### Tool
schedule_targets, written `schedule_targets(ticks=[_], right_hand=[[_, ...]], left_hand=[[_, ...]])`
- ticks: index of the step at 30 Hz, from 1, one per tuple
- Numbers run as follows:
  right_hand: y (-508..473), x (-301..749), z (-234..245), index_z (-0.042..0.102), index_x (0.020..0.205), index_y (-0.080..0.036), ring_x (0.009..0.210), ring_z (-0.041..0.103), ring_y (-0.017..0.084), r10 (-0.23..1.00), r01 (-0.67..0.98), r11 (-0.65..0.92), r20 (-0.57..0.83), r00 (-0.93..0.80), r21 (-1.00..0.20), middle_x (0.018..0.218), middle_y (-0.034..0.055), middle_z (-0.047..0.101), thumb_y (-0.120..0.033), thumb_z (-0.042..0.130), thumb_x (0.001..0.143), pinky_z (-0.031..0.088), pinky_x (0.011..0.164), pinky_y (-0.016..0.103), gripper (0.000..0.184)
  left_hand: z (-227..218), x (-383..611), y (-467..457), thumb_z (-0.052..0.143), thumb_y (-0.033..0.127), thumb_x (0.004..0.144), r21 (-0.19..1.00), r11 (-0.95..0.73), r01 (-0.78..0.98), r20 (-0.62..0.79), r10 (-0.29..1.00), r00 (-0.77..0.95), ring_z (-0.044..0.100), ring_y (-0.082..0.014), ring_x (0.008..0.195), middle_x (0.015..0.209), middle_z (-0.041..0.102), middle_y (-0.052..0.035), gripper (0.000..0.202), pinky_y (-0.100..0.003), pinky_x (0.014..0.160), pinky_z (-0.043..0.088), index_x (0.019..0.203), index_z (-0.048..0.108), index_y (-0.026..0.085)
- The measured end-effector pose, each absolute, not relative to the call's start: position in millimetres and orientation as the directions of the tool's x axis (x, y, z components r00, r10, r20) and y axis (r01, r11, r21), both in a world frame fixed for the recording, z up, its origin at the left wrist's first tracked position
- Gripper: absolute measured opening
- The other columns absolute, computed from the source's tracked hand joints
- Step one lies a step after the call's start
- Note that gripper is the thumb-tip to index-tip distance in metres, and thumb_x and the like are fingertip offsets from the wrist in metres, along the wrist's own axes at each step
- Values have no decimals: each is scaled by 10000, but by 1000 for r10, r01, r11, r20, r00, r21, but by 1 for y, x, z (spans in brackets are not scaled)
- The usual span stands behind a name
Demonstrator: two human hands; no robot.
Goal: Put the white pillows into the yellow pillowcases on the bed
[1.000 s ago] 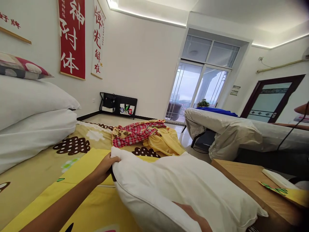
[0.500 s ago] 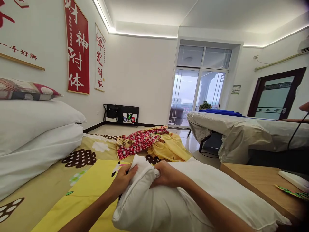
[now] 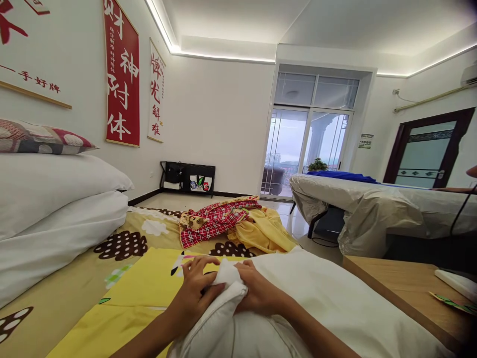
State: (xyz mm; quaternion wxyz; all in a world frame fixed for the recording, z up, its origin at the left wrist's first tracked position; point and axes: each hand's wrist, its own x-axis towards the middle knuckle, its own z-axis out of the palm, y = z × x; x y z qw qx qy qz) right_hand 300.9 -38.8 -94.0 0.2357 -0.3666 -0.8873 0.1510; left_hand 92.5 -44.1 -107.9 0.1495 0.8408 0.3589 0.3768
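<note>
A white pillow lies on the bed before me, its near end lifted and folded. My left hand pinches the raised white corner from the left, thumb toward the cloth and fingers curled. From the right, my right hand grips the same bunched corner; its fingertips are partly hidden in the folds. Beneath both hands the pillow's piped seam shows. A yellow cloth with a printed cartoon pattern lies flat under and left of the pillow.
White pillows are stacked at the left under a patterned cushion. A red checked cloth and crumpled yellow fabric lie beyond. To the right are a wooden tabletop and a covered table, with another person's hand at the edge.
My left hand has shifted its hold, its fingers now more raised and curled over the corner. The pillow's folded end has dropped lower. My right hand keeps its grip.
</note>
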Motion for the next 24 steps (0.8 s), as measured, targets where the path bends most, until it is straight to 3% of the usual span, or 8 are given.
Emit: schedule_targets(ticks=[4,6,10,12,14,18,21,24], right_hand=[[-42,310,-83,627,766,-193,826,560,184,693,556,720,387,-608,-415,852,13,664,-439,653,762,352,869,371,247],[-41,326,-69,634,729,-183,803,567,197,710,564,703,467,-528,-433,815,32,668,-471,643,761,397,830,364,290],[-40,381,-28,676,742,-173,740,592,229,773,594,594,589,-236,-543,778,67,680,-498,688,690,479,681,355,330],[-43,413,-4,697,768,-166,702,604,241,801,582,512,596,-58,-631,777,96,695,-474,734,642,486,628,364,335],[-48,438,21,710,749,-153,650,605,240,789,568,411,591,171,-713,755,125,699,-433,779,583,473,591,373,332],[-68,453,68,671,589,-160,541,535,180,567,609,121,558,605,-784,602,95,639,-349,800,570,394,536,382,229],[-83,441,91,578,471,-189,514,458,140,404,621,-11,564,720,-784,529,55,558,-293,780,624,334,520,393,274],[-89,436,105,516,460,-226,645,536,204,264,609,54,599,756,-791,650,105,611,-329,780,630,328,540,416,330]], left_hand=[[-111,69,-40,435,475,894,627,-652,426,606,752,260,429,-290,1219,1283,528,-73,385,-455,1040,298,1201,600,310],[-119,54,-38,365,489,913,705,-592,391,559,803,208,501,-270,1146,1201,583,-92,415,-417,990,374,1178,590,261],[-150,42,-47,483,467,857,679,-512,526,113,781,614,512,-286,1194,1279,588,-105,458,-458,1040,364,1246,547,233],[-167,47,-54,573,410,810,565,-583,584,-124,640,758,341,-315,1354,1474,388,-117,629,-541,1117,217,1392,412,233],[-182,59,-58,593,385,801,475,-653,590,-209,568,796,190,-325,1416,1537,214,-137,727,-587,1128,112,1447,320,195],[-205,80,-49,536,405,846,428,-693,580,-79,610,788,238,-331,1399,1516,276,-177,667,-582,1110,175,1433,331,165],[-214,84,-35,586,362,809,419,-727,544,48,617,786,436,-304,1257,1355,502,-148,534,-514,1060,287,1304,471,198],[-215,82,-25,614,350,779,436,-724,535,54,615,787,503,-275,1126,1200,578,-114,415,-457,994,344,1164,551,207]])
